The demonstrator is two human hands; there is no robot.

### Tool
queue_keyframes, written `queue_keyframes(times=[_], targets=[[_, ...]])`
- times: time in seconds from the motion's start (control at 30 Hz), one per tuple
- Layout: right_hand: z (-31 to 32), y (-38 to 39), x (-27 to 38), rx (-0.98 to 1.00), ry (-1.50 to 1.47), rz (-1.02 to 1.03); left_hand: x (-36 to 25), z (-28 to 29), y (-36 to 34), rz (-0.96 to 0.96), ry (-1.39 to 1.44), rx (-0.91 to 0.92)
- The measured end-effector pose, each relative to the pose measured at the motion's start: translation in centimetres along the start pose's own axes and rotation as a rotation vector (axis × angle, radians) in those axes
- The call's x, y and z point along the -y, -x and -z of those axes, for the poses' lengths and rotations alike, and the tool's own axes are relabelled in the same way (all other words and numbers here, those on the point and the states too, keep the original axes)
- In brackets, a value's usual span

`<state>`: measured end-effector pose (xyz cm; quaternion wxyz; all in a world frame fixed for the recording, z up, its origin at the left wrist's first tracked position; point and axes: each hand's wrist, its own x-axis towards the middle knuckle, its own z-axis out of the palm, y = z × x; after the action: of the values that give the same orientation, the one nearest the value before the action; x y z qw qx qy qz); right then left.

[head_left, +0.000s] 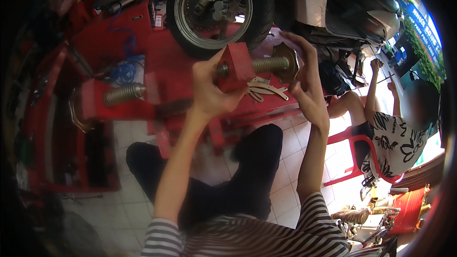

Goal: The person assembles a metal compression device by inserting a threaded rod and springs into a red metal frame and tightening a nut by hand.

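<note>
My left hand (212,88) is wrapped around a red metal block (238,63), thumb below it and fingers mostly hidden. A thick threaded screw (269,64) runs out of the block to the right and ends in a round, brass-coloured handwheel (284,58). The right hand (310,83) curves around the handwheel's outer side, thumb low and fingers high. Pale curved metal pieces (269,89) lie on the red platform (178,81) just beyond and below the screw. To the left, a second threaded screw (124,94) with its own round handwheel (77,109) passes through a red bracket.
A motorbike wheel (221,12) stands on the platform ahead, with scooter bodywork (354,9) at its right. A coiled blue hose (126,70) lies at left. At right, another person (400,133) sits on a red chair (354,154). A red drum (408,209) stands lower right.
</note>
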<state>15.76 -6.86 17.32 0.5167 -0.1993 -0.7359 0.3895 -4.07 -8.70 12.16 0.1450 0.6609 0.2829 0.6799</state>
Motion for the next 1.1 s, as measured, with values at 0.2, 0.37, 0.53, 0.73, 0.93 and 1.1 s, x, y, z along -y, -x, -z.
queue_keyframes(times=[0.2, 0.37, 0.53, 0.73, 0.93, 1.1], targets=[[-0.3, -1.1, -1.0, -0.023, -0.107, -0.052, 0.6, 0.8, -1.1, 0.018, -0.017, 0.019], [-1.0, -1.8, -1.9, -0.054, 0.109, 0.189, 1.1, 0.9, -1.4, 0.021, 0.031, 0.007], [0.8, -1.8, -0.4, -0.006, -0.012, -0.065, 0.9, 1.1, -1.1, 0.042, 0.003, 0.016], [-1.8, -1.6, 0.3, -0.128, 0.17, 0.002, 0.3, 0.9, -0.5, 0.047, 0.068, -0.012], [-2.5, -0.4, 0.0, 0.153, 0.061, 0.302, -0.8, 0.6, 1.1, -0.016, 0.101, -0.024], [-4.1, 0.8, -1.3, 0.004, -0.049, 0.283, -2.1, 0.7, 1.3, 0.088, 0.146, -0.006]])
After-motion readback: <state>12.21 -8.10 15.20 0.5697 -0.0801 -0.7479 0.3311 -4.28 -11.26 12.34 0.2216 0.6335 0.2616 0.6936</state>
